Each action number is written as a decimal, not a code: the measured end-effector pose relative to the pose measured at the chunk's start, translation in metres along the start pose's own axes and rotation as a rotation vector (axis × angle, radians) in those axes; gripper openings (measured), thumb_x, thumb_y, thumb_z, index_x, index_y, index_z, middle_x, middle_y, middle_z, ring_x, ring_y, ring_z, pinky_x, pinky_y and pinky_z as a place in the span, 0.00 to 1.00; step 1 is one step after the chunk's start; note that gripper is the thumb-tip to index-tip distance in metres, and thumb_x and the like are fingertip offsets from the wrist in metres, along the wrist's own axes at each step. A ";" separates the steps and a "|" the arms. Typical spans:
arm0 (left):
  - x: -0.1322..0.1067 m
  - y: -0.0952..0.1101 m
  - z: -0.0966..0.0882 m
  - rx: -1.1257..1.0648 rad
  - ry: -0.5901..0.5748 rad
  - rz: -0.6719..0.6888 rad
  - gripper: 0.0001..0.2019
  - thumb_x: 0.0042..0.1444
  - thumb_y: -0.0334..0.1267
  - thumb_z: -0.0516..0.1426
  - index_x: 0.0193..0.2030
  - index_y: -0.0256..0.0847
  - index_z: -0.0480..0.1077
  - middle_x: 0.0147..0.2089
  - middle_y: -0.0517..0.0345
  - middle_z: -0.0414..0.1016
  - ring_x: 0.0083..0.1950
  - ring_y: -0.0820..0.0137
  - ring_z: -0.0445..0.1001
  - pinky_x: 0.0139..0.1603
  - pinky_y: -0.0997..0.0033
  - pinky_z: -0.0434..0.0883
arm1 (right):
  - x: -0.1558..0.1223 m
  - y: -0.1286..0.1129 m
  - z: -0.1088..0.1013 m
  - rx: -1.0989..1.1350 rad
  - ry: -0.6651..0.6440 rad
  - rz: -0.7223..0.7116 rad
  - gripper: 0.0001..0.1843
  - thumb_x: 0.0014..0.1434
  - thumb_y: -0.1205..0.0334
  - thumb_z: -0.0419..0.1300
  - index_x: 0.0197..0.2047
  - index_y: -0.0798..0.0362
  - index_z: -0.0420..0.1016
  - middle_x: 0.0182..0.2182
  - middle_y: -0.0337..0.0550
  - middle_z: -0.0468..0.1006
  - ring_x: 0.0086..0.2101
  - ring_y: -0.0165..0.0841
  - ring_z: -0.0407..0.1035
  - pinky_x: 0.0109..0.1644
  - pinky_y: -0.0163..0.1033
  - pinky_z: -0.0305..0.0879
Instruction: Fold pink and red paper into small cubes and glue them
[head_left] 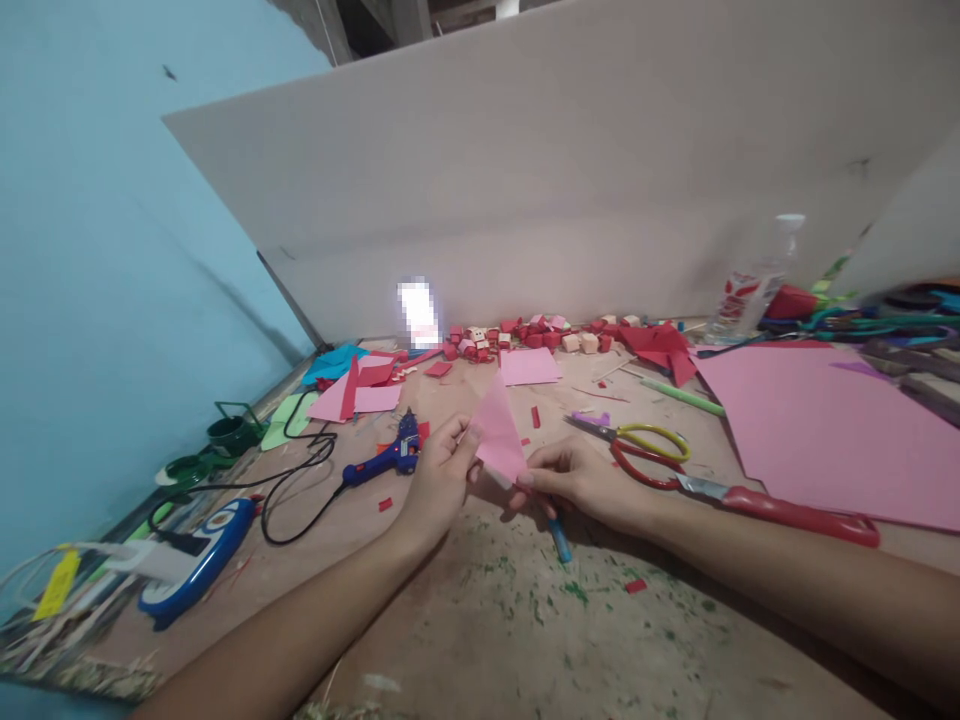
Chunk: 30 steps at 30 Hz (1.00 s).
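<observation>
Between both hands a small piece of pink paper (498,425) is held up over the table, its upper end narrowing to a point. My left hand (448,462) pinches its left edge with thumb and fingers. At its lower right corner my right hand (559,476) grips it, fingertips pressed together. Just below my right hand lies a blue pen-like stick (559,541), partly hidden by the fingers. Scissors (649,442) with yellow and red handles rest right of my right hand, and a blue glue gun (386,453) is left of my left hand.
Small red and pink paper cubes (551,338) line the board at the back. A red-handled knife (795,508) and large pink sheet (832,430) lie right. A plastic bottle (750,285) stands behind. Left are a blue power strip (206,570), black cord (281,540) and bright phone screen (419,312).
</observation>
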<state>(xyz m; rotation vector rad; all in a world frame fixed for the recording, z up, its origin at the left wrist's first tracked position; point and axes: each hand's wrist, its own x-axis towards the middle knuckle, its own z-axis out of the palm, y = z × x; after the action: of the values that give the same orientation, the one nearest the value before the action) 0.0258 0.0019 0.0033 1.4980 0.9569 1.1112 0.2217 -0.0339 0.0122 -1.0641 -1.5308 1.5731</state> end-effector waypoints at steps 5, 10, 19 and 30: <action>0.001 -0.002 -0.001 -0.020 0.002 -0.003 0.18 0.64 0.53 0.57 0.31 0.41 0.64 0.20 0.68 0.59 0.20 0.77 0.56 0.22 0.77 0.54 | 0.001 -0.002 0.001 -0.001 0.014 -0.003 0.21 0.58 0.47 0.69 0.31 0.60 0.87 0.20 0.43 0.79 0.20 0.26 0.63 0.24 0.32 0.59; 0.001 -0.002 0.000 -0.040 0.000 -0.001 0.18 0.64 0.53 0.58 0.33 0.41 0.65 0.21 0.68 0.60 0.21 0.76 0.58 0.22 0.78 0.55 | 0.001 0.002 0.002 0.017 0.039 0.008 0.21 0.55 0.47 0.70 0.31 0.60 0.86 0.28 0.51 0.85 0.21 0.27 0.67 0.25 0.33 0.63; 0.004 -0.002 -0.002 -0.071 0.022 -0.007 0.19 0.63 0.54 0.59 0.32 0.41 0.65 0.20 0.70 0.58 0.19 0.78 0.55 0.19 0.80 0.52 | 0.001 0.003 0.001 0.047 -0.008 0.016 0.23 0.56 0.44 0.69 0.31 0.60 0.85 0.28 0.50 0.85 0.20 0.27 0.68 0.24 0.32 0.61; 0.008 -0.006 -0.007 -0.132 0.044 -0.007 0.18 0.64 0.51 0.59 0.30 0.42 0.61 0.20 0.70 0.55 0.20 0.78 0.57 0.18 0.81 0.53 | 0.004 0.008 0.002 0.040 0.018 0.017 0.25 0.58 0.43 0.67 0.29 0.60 0.82 0.28 0.50 0.84 0.21 0.27 0.67 0.26 0.33 0.64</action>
<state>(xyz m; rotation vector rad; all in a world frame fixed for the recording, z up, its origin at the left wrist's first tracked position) 0.0213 0.0121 -0.0008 1.3679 0.9006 1.1837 0.2182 -0.0318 0.0042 -1.0691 -1.4756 1.5950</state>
